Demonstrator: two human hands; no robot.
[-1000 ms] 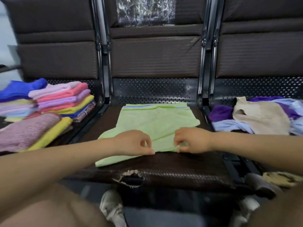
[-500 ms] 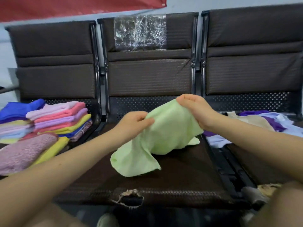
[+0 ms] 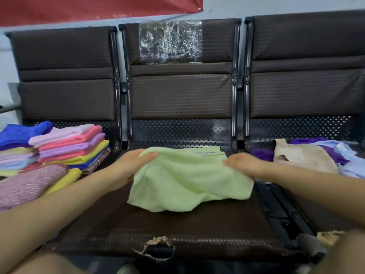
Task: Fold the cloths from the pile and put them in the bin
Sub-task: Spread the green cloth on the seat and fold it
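The green cloth (image 3: 187, 177) is held above the middle seat (image 3: 177, 230), its top corners grasped in the grip of the left hand (image 3: 136, 161) and right hand (image 3: 241, 165). If unevenly lowered, the slack lower edge could bunch, skewing the fold.

Pale green cloth (image 3: 187, 182) with a thin blue-and-green stripe near its far edge; dark brown, dotted-weave seat (image 3: 177, 230) beneath it; left of the cloth, folded stack (image 3: 73, 145) in pink, coral, lilac, yellow, blue; right of the cloth, pile (image 3: 316, 157) of beige, purple, light blue.
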